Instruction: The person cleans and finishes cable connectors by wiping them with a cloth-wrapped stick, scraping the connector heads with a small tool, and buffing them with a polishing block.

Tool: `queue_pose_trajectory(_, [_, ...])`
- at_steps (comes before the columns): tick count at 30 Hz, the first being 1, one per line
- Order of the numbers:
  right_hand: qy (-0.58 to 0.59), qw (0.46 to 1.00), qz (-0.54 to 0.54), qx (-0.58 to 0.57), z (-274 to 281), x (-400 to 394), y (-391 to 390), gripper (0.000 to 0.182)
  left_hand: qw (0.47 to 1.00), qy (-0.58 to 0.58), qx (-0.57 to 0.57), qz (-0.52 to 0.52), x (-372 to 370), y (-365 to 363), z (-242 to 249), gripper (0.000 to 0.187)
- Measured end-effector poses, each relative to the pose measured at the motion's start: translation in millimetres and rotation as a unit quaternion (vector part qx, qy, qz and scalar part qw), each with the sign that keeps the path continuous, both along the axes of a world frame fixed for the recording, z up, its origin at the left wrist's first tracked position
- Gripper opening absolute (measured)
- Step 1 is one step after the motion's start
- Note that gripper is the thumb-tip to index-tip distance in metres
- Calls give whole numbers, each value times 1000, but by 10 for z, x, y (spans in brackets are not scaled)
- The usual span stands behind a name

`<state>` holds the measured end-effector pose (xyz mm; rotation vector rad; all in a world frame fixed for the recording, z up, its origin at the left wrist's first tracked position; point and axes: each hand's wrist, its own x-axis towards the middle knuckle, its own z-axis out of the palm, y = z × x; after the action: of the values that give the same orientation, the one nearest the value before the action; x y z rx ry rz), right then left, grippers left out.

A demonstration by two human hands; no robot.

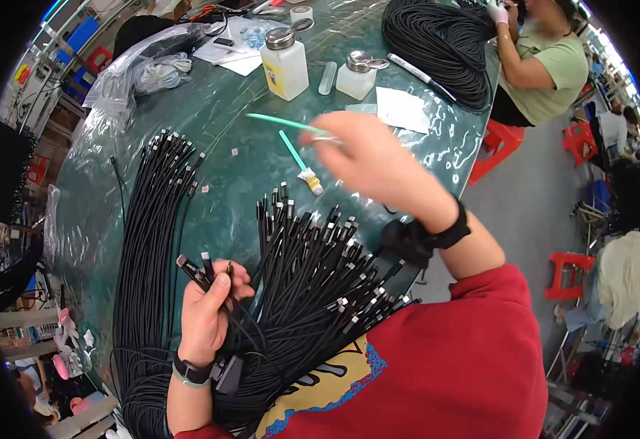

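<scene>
Both hands are working apart: the left hand [206, 307] is gripping a few cable ends [192, 267] upright for access, while the right hand [367, 157] (blurred) is seemingly pinching a green swab [279, 121] above the desk [225, 117].

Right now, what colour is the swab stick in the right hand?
Light green; the swab stick in the right hand shows in the head view.

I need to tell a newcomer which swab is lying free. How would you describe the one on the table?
Start at the green table and find the two white pump bottles. Below them, beside the right hand, lies a teal-handled swab. Unlike the swab in that hand, it rests flat, with a yellowish tip.
</scene>
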<state>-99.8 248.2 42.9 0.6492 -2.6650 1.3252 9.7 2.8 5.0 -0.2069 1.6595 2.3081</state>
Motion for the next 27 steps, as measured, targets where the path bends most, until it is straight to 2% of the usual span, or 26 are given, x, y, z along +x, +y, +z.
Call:
queue_pose_trajectory(2, [-39,972,-80,220,-14,3,308,16,989,84,-109,57,6,-10,-16,18])
queue_pose_trajectory(4, [-87,935,-87,332,-163,32,584,21,986,90,-124,60,-5,-10,1,17])
queue_pose_trajectory(7, [-162,921,-90,342,-332,143,708,27,976,90,-176,87,10,-71,51,16])
queue_pose_trajectory(10, [-158,927,-101,323,-382,173,668,32,985,17,-146,87,9,-96,95,17])
queue_pose_trajectory(12, [-170,922,-92,336,-344,170,612,33,997,-23,-49,62,9,-104,122,20])
queue_pose_trajectory(14, [-179,913,-92,354,-342,130,607,35,997,-19,-42,65,25,-126,124,21])
queue_pose_trajectory(18, [-204,927,-105,295,-300,54,633,28,999,-23,5,44,18,-156,126,22])
queue_pose_trajectory(19, [-247,956,-73,139,-233,58,623,25,998,-39,25,39,15,-163,135,22])
queue_pose_trajectory(20, [-285,957,-39,-20,-162,73,614,21,997,-54,46,33,19,-166,144,22])
queue_pose_trajectory(21, [-317,931,-4,-179,-118,90,601,18,997,-53,48,38,28,-164,152,22])
queue_pose_trajectory(22, [-317,932,0,-177,-94,124,510,18,998,-45,32,43,37,-160,161,22])
queue_pose_trajectory(23, [-337,887,74,-306,-70,183,329,14,998,-37,15,48,45,-156,171,21])
queue_pose_trajectory(24, [-351,821,145,-427,-49,240,141,11,998,-29,-3,52,54,-158,179,21])
queue_pose_trajectory(27, [-366,822,171,-400,50,355,-369,16,997,-33,12,70,56,-183,195,20])
